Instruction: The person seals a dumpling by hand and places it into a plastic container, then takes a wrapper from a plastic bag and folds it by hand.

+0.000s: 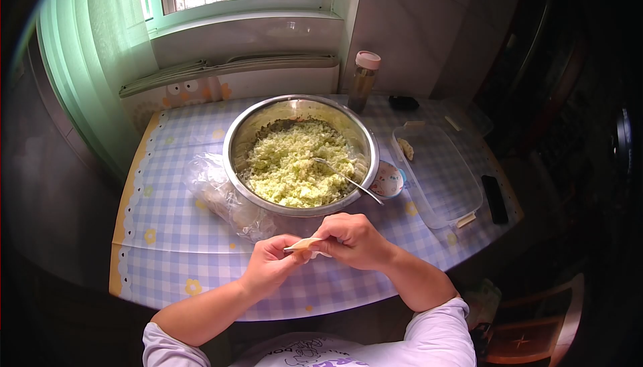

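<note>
A folded dough wrapper (303,244) is pinched between both hands, just in front of a large steel bowl (234,173). My left hand (273,260) grips its left end with the fingers closed. At its right end the fingers and thumb of my right hand (353,241) press the edge. Chopped pale green filling (298,163) fills much of the bowl, and a metal spoon (358,186) leans out over the right rim. Left of the bowl lies a clear plastic bag (224,196) with pale round pieces inside, partly hidden by the crinkled plastic.
Right of the bowl are a small patterned dish (388,181) and a clear plastic container (445,193) holding one dumpling (406,148). A phone (494,199) lies beyond it. Behind stand a pink-lidded bottle (364,80) and a small black object (403,102). A wooden chair (536,337) is at lower right.
</note>
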Action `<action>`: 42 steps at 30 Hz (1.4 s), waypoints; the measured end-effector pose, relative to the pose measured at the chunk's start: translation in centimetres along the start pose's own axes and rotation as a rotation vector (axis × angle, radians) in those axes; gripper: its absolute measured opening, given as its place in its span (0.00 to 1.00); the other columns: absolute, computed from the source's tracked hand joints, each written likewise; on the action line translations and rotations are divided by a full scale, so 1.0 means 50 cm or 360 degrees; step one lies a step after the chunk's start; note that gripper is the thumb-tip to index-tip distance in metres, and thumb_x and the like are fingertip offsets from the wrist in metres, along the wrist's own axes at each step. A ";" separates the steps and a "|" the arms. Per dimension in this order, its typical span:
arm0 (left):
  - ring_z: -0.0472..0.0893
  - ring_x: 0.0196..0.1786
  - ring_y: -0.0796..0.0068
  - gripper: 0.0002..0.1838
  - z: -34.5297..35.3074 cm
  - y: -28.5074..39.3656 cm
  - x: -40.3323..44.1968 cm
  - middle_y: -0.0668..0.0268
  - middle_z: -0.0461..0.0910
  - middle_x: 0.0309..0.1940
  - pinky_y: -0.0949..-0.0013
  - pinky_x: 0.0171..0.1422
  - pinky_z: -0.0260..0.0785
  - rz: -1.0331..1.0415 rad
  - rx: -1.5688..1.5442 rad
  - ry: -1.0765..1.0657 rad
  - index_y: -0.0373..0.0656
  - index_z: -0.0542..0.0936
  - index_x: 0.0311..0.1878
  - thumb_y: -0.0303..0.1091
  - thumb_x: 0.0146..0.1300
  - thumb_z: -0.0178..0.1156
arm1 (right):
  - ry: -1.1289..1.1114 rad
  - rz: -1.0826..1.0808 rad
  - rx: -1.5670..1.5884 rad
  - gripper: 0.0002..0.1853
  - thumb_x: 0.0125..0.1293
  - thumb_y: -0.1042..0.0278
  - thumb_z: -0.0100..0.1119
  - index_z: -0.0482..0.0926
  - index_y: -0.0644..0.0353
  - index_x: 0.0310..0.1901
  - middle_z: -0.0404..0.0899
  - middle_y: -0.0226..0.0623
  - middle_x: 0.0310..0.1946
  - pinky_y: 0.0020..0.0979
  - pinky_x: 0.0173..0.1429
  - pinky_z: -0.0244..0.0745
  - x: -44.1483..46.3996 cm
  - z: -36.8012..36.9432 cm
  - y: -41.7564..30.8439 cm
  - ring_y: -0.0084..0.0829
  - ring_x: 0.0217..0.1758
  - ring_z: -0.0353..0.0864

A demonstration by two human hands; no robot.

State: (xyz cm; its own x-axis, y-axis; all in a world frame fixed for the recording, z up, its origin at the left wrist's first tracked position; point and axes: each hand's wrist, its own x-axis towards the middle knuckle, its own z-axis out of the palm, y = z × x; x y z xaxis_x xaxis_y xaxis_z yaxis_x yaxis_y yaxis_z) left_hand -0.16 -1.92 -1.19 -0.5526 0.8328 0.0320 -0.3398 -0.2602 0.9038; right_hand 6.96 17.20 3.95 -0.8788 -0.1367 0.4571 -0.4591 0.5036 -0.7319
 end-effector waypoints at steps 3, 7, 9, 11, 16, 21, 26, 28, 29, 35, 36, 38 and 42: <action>0.78 0.42 0.83 0.11 0.000 0.001 0.000 0.67 0.81 0.41 0.76 0.47 0.70 -0.0072 -0.0119 -0.0039 0.36 0.79 0.48 0.30 0.65 0.63 | -0.0005 0.0030 0.0017 0.05 0.61 0.71 0.65 0.80 0.62 0.31 0.79 0.36 0.24 0.32 0.30 0.71 -0.001 0.000 0.000 0.33 0.26 0.78; 0.78 0.42 0.82 0.11 -0.005 -0.009 0.005 0.66 0.82 0.41 0.75 0.47 0.71 -0.0128 -0.0198 0.0016 0.36 0.79 0.48 0.30 0.65 0.63 | -0.0030 0.0179 0.0099 0.05 0.61 0.71 0.65 0.81 0.62 0.32 0.79 0.36 0.23 0.31 0.30 0.70 -0.004 0.001 -0.001 0.32 0.25 0.77; 0.78 0.42 0.82 0.12 -0.004 -0.010 0.006 0.66 0.82 0.41 0.75 0.47 0.71 -0.0129 -0.0197 0.0058 0.36 0.79 0.49 0.30 0.66 0.63 | -0.0016 0.0184 0.0089 0.05 0.61 0.71 0.64 0.82 0.63 0.32 0.79 0.36 0.23 0.30 0.29 0.70 -0.003 -0.001 -0.001 0.32 0.25 0.77; 0.78 0.42 0.82 0.12 -0.004 -0.009 0.006 0.67 0.82 0.41 0.75 0.46 0.71 -0.0115 -0.0196 0.0055 0.35 0.80 0.50 0.30 0.66 0.62 | 0.0045 0.0056 0.0018 0.04 0.61 0.72 0.64 0.82 0.63 0.33 0.79 0.37 0.23 0.30 0.29 0.71 0.001 -0.003 0.000 0.31 0.24 0.77; 0.77 0.42 0.83 0.13 -0.004 -0.009 0.004 0.68 0.82 0.41 0.75 0.46 0.71 -0.0077 -0.0053 0.0069 0.35 0.80 0.50 0.32 0.67 0.62 | 0.0087 0.0046 -0.0030 0.04 0.61 0.72 0.64 0.83 0.63 0.35 0.80 0.37 0.24 0.30 0.30 0.72 0.000 -0.003 0.001 0.31 0.26 0.78; 0.77 0.42 0.83 0.13 0.001 -0.006 0.003 0.69 0.82 0.40 0.75 0.47 0.71 -0.0055 -0.0022 0.0045 0.35 0.80 0.50 0.33 0.68 0.61 | 0.0094 0.0030 -0.0049 0.05 0.61 0.73 0.63 0.83 0.63 0.37 0.82 0.38 0.28 0.30 0.34 0.75 0.002 0.000 0.001 0.32 0.29 0.82; 0.77 0.43 0.82 0.14 -0.004 -0.012 0.005 0.68 0.82 0.41 0.75 0.49 0.71 -0.0006 -0.0066 0.0004 0.34 0.80 0.52 0.34 0.69 0.59 | 0.0120 0.0133 0.0113 0.06 0.61 0.75 0.62 0.82 0.64 0.39 0.84 0.39 0.31 0.28 0.39 0.78 -0.003 0.007 0.012 0.30 0.33 0.84; 0.77 0.40 0.81 0.14 0.006 -0.002 0.004 0.67 0.81 0.38 0.74 0.46 0.70 -0.0008 -0.0055 0.0044 0.34 0.80 0.49 0.36 0.69 0.59 | 0.0104 0.0209 0.0152 0.06 0.61 0.75 0.62 0.82 0.64 0.39 0.84 0.39 0.31 0.28 0.39 0.78 -0.002 0.005 0.003 0.28 0.34 0.84; 0.77 0.38 0.80 0.14 0.011 0.002 0.004 0.67 0.81 0.36 0.73 0.44 0.70 -0.0009 -0.0050 0.0065 0.35 0.80 0.48 0.37 0.69 0.59 | 0.0096 0.0248 0.0172 0.06 0.61 0.76 0.62 0.82 0.64 0.39 0.84 0.38 0.31 0.27 0.39 0.78 -0.001 0.004 0.000 0.27 0.34 0.84; 0.76 0.38 0.81 0.16 0.008 -0.003 0.005 0.66 0.81 0.37 0.74 0.43 0.69 -0.0034 -0.0029 0.0137 0.34 0.80 0.51 0.37 0.69 0.59 | 0.0037 0.0139 0.0045 0.04 0.61 0.76 0.61 0.82 0.63 0.38 0.83 0.39 0.30 0.29 0.37 0.77 -0.005 0.000 0.008 0.31 0.32 0.84; 0.76 0.38 0.81 0.16 0.009 -0.002 0.005 0.66 0.81 0.37 0.74 0.43 0.69 -0.0028 -0.0025 0.0135 0.34 0.80 0.51 0.37 0.69 0.59 | 0.0037 0.0097 0.0020 0.04 0.61 0.76 0.61 0.82 0.63 0.37 0.83 0.39 0.30 0.29 0.37 0.76 -0.003 -0.001 0.007 0.31 0.32 0.83; 0.76 0.37 0.81 0.15 0.011 0.001 0.005 0.67 0.81 0.37 0.74 0.43 0.69 -0.0017 -0.0018 0.0132 0.34 0.80 0.51 0.36 0.69 0.59 | 0.0037 0.0012 -0.0030 0.04 0.61 0.75 0.62 0.82 0.63 0.36 0.83 0.39 0.29 0.30 0.36 0.76 0.000 -0.003 0.002 0.32 0.31 0.83; 0.76 0.37 0.81 0.15 0.008 -0.002 0.004 0.67 0.81 0.37 0.75 0.43 0.69 -0.0012 -0.0015 0.0112 0.34 0.80 0.51 0.36 0.69 0.59 | 0.0017 0.0091 -0.0017 0.04 0.62 0.73 0.62 0.83 0.62 0.37 0.83 0.39 0.30 0.31 0.37 0.76 0.001 -0.006 -0.003 0.34 0.32 0.83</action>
State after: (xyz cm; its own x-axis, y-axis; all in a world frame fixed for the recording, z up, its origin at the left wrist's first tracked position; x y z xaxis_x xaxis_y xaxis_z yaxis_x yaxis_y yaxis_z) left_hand 0.08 -1.52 -1.12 -0.6023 0.7983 -0.0052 -0.3511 -0.2590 0.8998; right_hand 7.05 17.37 4.23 -0.9022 -0.0982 0.4200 -0.4065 0.5194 -0.7517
